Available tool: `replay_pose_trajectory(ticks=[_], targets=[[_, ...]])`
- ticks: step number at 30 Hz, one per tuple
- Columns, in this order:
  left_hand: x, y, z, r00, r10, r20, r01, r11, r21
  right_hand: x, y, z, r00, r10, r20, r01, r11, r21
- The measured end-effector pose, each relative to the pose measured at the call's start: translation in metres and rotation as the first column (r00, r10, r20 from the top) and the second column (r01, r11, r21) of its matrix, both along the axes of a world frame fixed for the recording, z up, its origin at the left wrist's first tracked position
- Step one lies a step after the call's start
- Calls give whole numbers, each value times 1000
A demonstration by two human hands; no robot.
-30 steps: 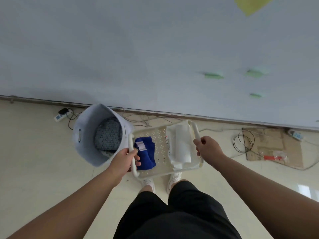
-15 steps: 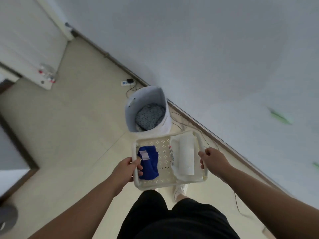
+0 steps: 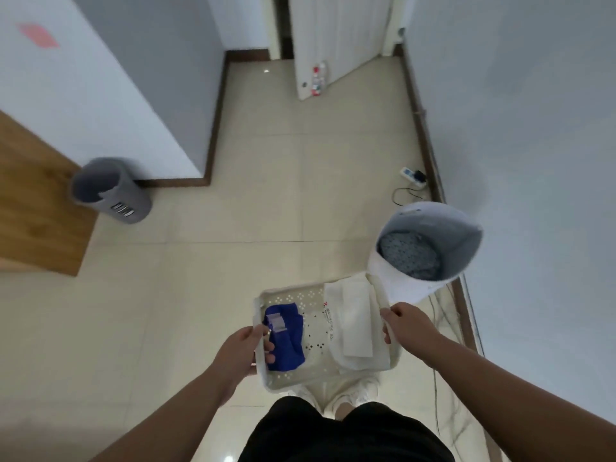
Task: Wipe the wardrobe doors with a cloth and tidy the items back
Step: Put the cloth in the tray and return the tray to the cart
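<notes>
While both hands grip tray (image 3: pixel 290 296), white bin (image 3: pixel 400 281) (right), grey bin (image 3: pixel 133 208) left

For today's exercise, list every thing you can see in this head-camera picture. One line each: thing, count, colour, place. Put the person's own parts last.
Perforated plastic basket: one, cream, held at both side rims in front of the person.
Folded blue cloth: one, deep blue with a pale tag, left half of the basket.
Folded white cloth: one, white, right half of the basket.
Tall fabric bin: one, white with grey lining, on the floor by the right wall, patterned fabric inside.
Round waste bin: one, dark grey, at the left wall corner.
Power strip: one, white, on the floor by the right wall.
Bottles: apparently two, red-labelled, by the far white door.
Left hand: one, gripping the left rim.
Right hand: one, gripping the right rim.
Shoes: two, white, below the basket.
</notes>
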State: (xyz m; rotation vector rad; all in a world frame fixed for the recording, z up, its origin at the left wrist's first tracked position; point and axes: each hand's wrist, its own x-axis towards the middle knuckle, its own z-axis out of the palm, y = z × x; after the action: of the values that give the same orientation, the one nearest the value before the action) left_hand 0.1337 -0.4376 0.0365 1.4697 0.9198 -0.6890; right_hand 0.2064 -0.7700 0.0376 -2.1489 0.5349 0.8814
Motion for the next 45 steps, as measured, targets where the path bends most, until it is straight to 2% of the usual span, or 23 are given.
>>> replay_pose_trajectory(ticks=[11,16,21,28,30,36,39,45], targets=[[-74,125,-3,919,392,38,-393,920,2,62,180,23,920,391,-7,-391,920,12],[-98,134,-2,823,568,-2,-568,823,4,84,236,20,803,596,8,-596,802,-26],[-105,132,5,696,717,-27,-715,696,60,112,289,10,643,766,-6,-766,642,-13],[-118,133,22,510,860,15,-855,505,121,135,374,13,509,861,-1,-859,508,70],[-127,136,23,431,902,31,-897,425,122,132,399,15,472,881,6,-878,470,92],[-162,167,19,286,958,34,-952,280,124,107,480,6,391,920,-11,-910,388,146],[-181,195,14,236,971,34,-966,230,119,89,526,3,381,925,-15,-913,378,155],[-218,269,5,202,979,36,-978,200,52,54,620,12,316,949,14,-945,314,90]])
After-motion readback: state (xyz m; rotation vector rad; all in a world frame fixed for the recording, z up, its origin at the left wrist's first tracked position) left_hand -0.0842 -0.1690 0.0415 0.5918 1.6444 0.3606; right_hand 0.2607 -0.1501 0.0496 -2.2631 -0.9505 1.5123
